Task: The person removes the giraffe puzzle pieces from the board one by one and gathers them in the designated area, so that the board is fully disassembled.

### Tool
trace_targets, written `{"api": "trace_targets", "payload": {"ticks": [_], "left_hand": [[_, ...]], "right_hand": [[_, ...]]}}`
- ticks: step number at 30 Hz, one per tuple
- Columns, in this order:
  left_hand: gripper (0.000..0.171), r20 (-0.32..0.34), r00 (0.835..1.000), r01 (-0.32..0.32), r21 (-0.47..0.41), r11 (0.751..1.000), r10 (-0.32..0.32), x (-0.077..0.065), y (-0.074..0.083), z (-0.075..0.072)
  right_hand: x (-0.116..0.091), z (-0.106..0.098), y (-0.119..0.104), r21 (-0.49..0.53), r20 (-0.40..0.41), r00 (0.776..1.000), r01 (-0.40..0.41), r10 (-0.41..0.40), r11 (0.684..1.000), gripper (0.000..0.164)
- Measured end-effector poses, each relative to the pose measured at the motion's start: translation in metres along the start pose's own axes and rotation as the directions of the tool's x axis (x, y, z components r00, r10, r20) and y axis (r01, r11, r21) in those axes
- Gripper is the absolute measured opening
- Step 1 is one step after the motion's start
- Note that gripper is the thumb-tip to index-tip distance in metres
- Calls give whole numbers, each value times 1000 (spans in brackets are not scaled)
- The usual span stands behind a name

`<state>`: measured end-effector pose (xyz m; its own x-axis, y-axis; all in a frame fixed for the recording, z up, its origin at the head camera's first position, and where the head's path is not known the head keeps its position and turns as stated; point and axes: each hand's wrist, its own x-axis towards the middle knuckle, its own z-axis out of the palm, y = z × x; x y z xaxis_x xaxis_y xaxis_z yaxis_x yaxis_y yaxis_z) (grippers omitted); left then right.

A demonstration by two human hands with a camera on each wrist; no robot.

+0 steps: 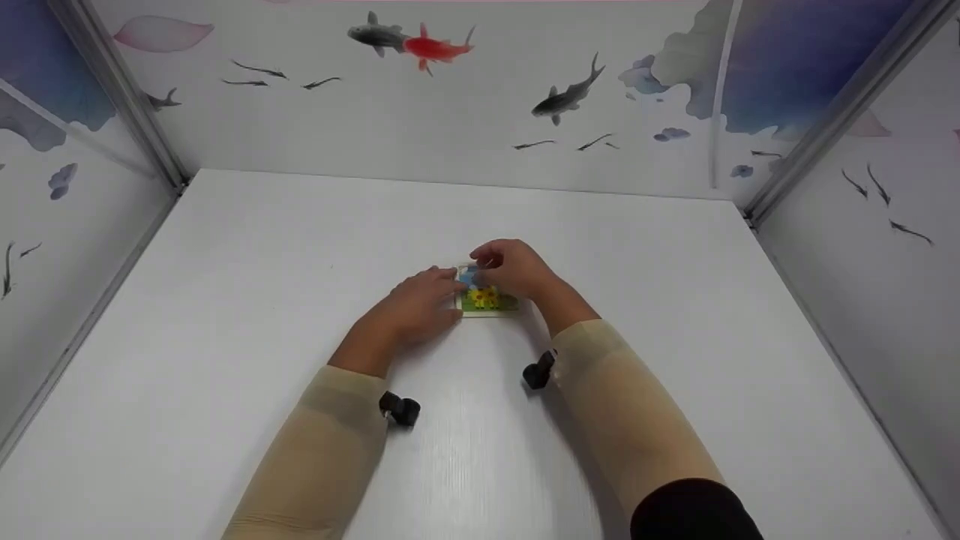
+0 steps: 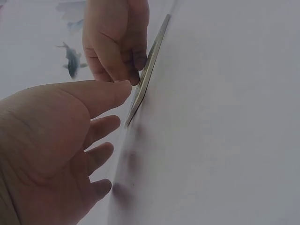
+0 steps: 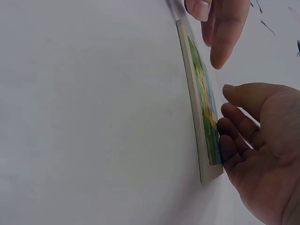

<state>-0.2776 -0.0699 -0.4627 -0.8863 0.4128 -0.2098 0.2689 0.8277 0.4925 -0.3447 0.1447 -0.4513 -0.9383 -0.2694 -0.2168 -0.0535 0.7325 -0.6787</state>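
Note:
A small wooden picture board (image 1: pixel 484 301) lies flat on the white table, with yellow, green and blue artwork inside a pale border. My left hand (image 1: pixel 421 306) is at its left side, fingers extended and thumb at the near corner. Over the upper right of the board is my right hand (image 1: pixel 519 268), its fingers bent and covering part of the picture. In the right wrist view, the right hand (image 3: pixel 269 136) has its thumb apart from the fingers, with lower fingertips at the board's face; nothing shows between them. The left wrist view catches the board (image 2: pixel 149 70) nearly edge-on.
The white table (image 1: pixel 262 240) extends around the board. Behind it stands a white wall panel (image 1: pixel 465 127) printed with fish, and side panels close off left and right. Small black devices (image 1: pixel 401 411) sit at both sleeve cuffs.

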Motion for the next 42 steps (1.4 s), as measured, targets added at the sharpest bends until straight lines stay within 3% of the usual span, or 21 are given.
{"api": "trace_targets", "payload": {"ticks": [5,10,19,26,33,42], "left_hand": [[55,11,1000,-16,59,998,15,2,-2,1],[53,10,1000,-9,51,999,8,4,-4,2],[48,-16,998,-53,59,997,55,3,-4,-3],[50,-12,1000,-27,35,999,28,3,-3,-1],[43,-55,995,-85,53,995,88,2,-3,-3],[47,-44,997,-70,15,997,70,-1,-2,-1]], "right_hand": [[2,5,-3,-18,19,1000,-19,19,1000,36],[1,6,-8,-48,49,999,-22,25,999,40],[3,7,-13,-106,68,998,-1,8,994,41],[7,5,-15,-134,119,993,12,4,991,40],[9,4,-20,-157,136,991,30,-9,987,36],[11,6,-19,-222,189,982,34,9,974,41]]}}
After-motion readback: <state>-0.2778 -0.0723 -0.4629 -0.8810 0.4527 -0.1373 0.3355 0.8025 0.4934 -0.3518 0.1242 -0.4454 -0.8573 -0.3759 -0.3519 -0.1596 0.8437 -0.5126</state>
